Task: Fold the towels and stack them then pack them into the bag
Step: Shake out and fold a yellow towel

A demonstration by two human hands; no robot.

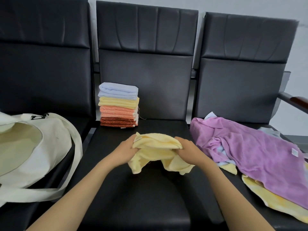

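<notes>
A crumpled yellow towel (158, 152) hangs above the middle seat, bunched up and unfolded. My left hand (126, 150) grips its left edge and my right hand (188, 149) grips its right edge. At the back left of that seat stands a stack of folded towels (119, 105): pale blue on top, then yellow, orange and rust. The cream canvas bag (33, 147) lies open on the left seat, its strap trailing toward the seat's front. A heap of unfolded towels (250, 152), purple on top with blue and yellow beneath, covers the right seat.
Three black padded seats (141, 197) with tall backrests form a row against a pale wall. A wooden armrest (296, 101) juts out at the far right. Narrow gaps separate the seat cushions.
</notes>
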